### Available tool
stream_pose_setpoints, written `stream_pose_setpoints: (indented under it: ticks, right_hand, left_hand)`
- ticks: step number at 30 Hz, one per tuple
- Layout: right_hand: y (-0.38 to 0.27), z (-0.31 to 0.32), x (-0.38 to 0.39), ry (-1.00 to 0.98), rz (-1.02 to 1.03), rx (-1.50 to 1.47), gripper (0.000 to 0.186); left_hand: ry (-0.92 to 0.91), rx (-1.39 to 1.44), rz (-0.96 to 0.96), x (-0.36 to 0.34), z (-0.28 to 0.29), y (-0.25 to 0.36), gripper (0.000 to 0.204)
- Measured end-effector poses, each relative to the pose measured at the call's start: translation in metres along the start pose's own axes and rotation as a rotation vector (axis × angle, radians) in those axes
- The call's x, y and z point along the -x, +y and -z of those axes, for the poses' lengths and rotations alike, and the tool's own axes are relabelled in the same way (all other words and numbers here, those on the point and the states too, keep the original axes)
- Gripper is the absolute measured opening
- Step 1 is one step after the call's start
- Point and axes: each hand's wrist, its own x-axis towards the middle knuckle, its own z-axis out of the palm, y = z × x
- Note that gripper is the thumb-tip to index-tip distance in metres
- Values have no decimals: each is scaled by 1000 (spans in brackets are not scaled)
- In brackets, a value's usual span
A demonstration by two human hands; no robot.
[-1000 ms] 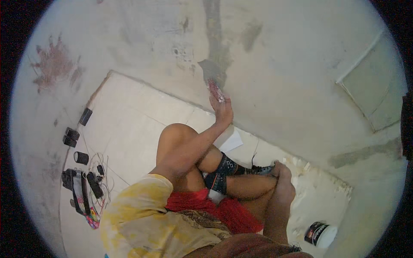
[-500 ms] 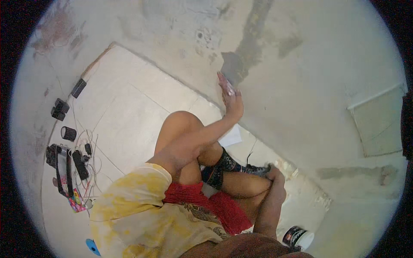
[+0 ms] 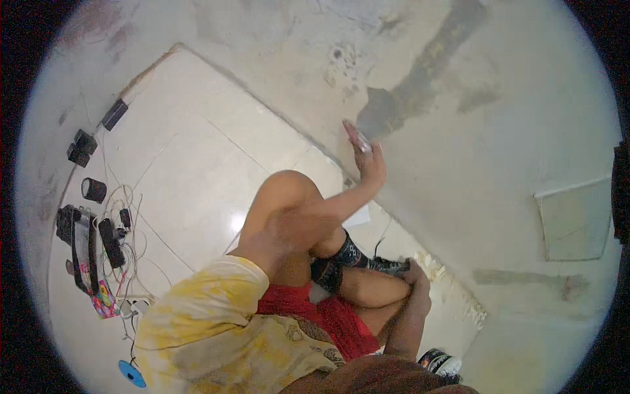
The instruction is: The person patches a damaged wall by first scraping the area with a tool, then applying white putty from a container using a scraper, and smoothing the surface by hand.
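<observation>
My left hand [image 3: 369,157] is raised in front of the wall, just below a grey patch [image 3: 380,113]. Its fingers are stretched out, with whitish stuff on them; whether they touch the wall I cannot tell. My right hand [image 3: 416,279] is down by my bent leg, at the toe end of a dark lace-up shoe [image 3: 388,264]. Its fingers are curled and partly hidden, so what they hold, if anything, does not show. Behind my left forearm, a white sheet [image 3: 358,217] lies partly covered on the floor.
Pale flakes [image 3: 433,266] lie along the wall's foot. A black-and-white tub [image 3: 441,362] stands at lower right. On the left are a power strip [image 3: 111,243], tangled cables [image 3: 136,230], a clear bag with black edging [image 3: 84,253] and a black cylinder [image 3: 94,190]. A square panel [image 3: 574,220] is on the wall.
The view has shifted, so the wall patch sits farther right. My left hand has slipped slightly left relative to that patch, fingers still straight. My right hand stays by the shoe.
</observation>
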Motion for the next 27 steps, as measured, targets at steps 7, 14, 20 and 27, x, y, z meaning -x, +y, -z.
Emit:
stream_pose_setpoints:
  ticks: [7, 14, 20, 27]
  right_hand:
    - [-9, -7, 12, 177, -99, 551, 44]
    - [-59, -75, 81, 31, 490, -84, 12]
    - [-144, -114, 169, -724, 792, -199, 14]
    - [-109, -120, 189, -663, 892, -153, 16]
  left_hand:
    - [264, 47, 324, -53, -3, 8, 79]
    - [166, -191, 181, -11, 0, -36, 80]
    - [235, -35, 291, -40, 1, -26, 77]
    - [101, -78, 446, -7, -4, -9, 78]
